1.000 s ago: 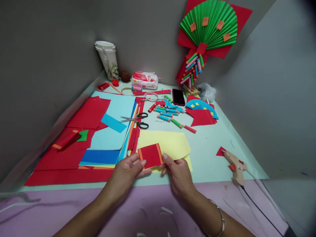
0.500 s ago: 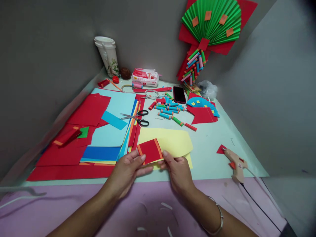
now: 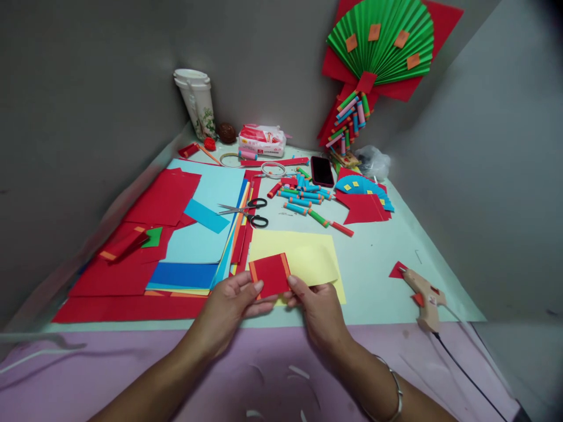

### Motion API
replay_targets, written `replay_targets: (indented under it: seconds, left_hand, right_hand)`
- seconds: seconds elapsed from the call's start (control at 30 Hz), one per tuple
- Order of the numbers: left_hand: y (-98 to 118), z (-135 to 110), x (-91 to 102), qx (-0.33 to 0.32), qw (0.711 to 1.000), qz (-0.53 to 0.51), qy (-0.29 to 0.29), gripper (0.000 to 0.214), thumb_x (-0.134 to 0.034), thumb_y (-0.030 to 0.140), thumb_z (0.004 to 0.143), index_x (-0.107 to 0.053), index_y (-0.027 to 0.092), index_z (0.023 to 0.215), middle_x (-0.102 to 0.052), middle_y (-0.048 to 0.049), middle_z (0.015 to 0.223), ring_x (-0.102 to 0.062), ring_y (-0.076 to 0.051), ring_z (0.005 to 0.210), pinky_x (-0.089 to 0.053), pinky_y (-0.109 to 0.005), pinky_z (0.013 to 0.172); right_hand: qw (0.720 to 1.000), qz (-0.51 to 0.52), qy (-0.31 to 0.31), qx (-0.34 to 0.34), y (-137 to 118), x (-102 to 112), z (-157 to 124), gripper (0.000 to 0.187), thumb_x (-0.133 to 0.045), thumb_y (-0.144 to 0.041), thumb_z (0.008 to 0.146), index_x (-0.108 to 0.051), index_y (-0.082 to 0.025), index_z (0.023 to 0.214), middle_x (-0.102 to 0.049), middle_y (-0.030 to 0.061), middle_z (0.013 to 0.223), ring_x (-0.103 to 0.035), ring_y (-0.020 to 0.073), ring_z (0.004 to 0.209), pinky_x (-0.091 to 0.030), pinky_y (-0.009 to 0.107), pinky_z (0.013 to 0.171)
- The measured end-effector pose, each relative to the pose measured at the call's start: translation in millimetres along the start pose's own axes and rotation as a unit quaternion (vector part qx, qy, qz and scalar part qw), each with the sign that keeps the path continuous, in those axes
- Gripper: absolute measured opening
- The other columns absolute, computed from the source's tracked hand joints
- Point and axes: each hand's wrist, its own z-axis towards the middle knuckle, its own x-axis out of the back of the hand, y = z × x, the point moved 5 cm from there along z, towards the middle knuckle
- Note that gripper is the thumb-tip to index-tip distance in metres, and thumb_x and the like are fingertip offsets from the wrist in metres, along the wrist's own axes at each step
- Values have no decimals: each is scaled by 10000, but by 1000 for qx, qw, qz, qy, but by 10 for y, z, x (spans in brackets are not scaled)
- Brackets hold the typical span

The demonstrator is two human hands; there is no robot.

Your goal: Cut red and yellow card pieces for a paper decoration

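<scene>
Between my two hands is a small red paper piece point(image 3: 271, 274) with an orange strip along its left and right edges. My left hand point(image 3: 235, 302) pinches its lower left corner, thumb on top and fingers beneath. At the lower right corner, my right hand point(image 3: 319, 308) grips it between thumb and fingers. A yellow paper sheet point(image 3: 308, 246) lies on the table just behind the piece, its right side curling. Black-handled scissors point(image 3: 246, 211) lie spread on the paper stack beyond my left hand.
Red sheets point(image 3: 109, 275) and a blue sheet point(image 3: 187, 274) lie at left. Several small paper rolls point(image 3: 303, 199) are piled near a phone point(image 3: 322, 171). A corded glue gun point(image 3: 426, 299) rests at right. A green paper fan point(image 3: 387, 47) hangs at the wall; a cup point(image 3: 197, 105) stands at back left.
The whole view has shifted slightly, with things appearing a little further right and lower. Both hands still hold the red paper piece, which is tilted slightly differently.
</scene>
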Motion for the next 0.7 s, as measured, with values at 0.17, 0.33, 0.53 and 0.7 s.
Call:
replay_targets:
  seconds: [0.17,0.33,0.53,0.7]
  left_hand:
    - [-8,-15,12,-2,1000,2,6,214,-733,311,807,-679,152,939,-769,-57,939,-744,-228,871,-592,-309,812]
    - [14,-22,-16,-1,1000,14,-3,302,-702,308,836,-663,139,1083,-767,-87,1007,-737,-232,912,-586,-316,835]
    - [14,-22,-18,-4,1000,10,0,305,-726,326,813,-680,139,1050,-763,-102,1028,-737,-250,918,-581,-331,842]
    - [17,-26,-8,-11,1000,12,5,262,-749,343,788,-698,147,953,-764,-86,1000,-738,-253,913,-576,-328,846]
  right_hand:
    - [1000,7,1,-4,-14,-2,-9,311,-759,-431,775,-732,-127,837,-693,49,633,-606,143,531,-509,257,556]
    - [1000,15,4,-3,-21,-7,-16,311,-768,-432,763,-730,-127,813,-687,44,622,-602,142,528,-507,254,547]
    - [1000,20,-1,13,-16,-12,-13,302,-761,-428,772,-723,-129,792,-685,43,618,-599,141,521,-502,252,543]
    - [1000,18,2,4,-17,-7,-18,311,-765,-435,766,-724,-127,787,-686,48,619,-602,147,528,-505,258,548]
